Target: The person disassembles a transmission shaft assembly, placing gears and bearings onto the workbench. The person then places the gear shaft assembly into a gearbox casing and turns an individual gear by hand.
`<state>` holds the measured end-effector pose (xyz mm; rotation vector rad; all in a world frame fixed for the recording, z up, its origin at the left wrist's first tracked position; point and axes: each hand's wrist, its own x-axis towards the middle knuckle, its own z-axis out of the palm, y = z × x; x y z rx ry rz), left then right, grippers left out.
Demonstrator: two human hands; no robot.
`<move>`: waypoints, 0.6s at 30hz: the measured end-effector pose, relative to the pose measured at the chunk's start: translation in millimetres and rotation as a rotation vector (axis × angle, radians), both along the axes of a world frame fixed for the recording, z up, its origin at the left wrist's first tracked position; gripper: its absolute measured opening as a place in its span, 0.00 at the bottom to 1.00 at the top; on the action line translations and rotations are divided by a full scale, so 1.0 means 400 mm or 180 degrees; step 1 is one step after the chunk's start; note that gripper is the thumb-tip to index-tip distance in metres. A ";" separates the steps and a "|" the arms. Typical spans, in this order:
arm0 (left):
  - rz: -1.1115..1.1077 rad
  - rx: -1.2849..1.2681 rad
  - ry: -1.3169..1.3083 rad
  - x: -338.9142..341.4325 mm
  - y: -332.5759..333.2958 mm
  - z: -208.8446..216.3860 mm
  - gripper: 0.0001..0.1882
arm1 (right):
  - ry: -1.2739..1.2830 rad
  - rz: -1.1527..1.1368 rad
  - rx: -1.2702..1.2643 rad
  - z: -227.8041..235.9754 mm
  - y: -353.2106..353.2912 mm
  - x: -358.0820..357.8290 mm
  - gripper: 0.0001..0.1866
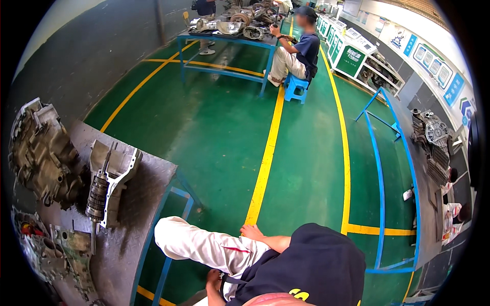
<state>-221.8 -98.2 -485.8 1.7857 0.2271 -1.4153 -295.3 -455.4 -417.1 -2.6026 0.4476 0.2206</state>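
Note:
My right hand (252, 233) rests against the far side of my thigh in white trousers (204, 239). Its fingers lie loosely along the cloth, and I see nothing in them. Low in the picture, my left hand (214, 279) hangs beside the near side of the leg, close to a dark strap (233, 279). Its fingers are mostly hidden, so their grip cannot be made out. Neither hand touches the metal-topped bench (148, 171) to the left. On that bench lies an opened gearbox housing half (120, 173) with a geared shaft (97, 196) in it.
More gearbox castings (43, 153) (74, 250) crowd the bench's left side. Ahead, a person sits on a blue stool (296, 89) at a blue-framed table (224, 36) loaded with metal parts. A blue-framed bench (408, 148) on the right carries another gearbox (436, 132). Yellow lines (270, 153) mark the green floor.

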 end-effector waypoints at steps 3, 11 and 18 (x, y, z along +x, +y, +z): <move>-0.0027 0.0068 0.0013 -0.001 0.002 -0.015 0.13 | 0.0004 -0.0025 0.0083 -0.001 0.000 0.000 0.16; -0.0009 0.0005 -0.0014 -0.009 0.011 -0.045 0.14 | 0.0227 -0.0053 0.0106 0.042 0.000 0.006 0.17; -0.0061 0.0093 -0.0144 -0.014 0.029 -0.066 0.14 | 0.0292 -0.0011 0.0113 0.046 0.002 0.014 0.19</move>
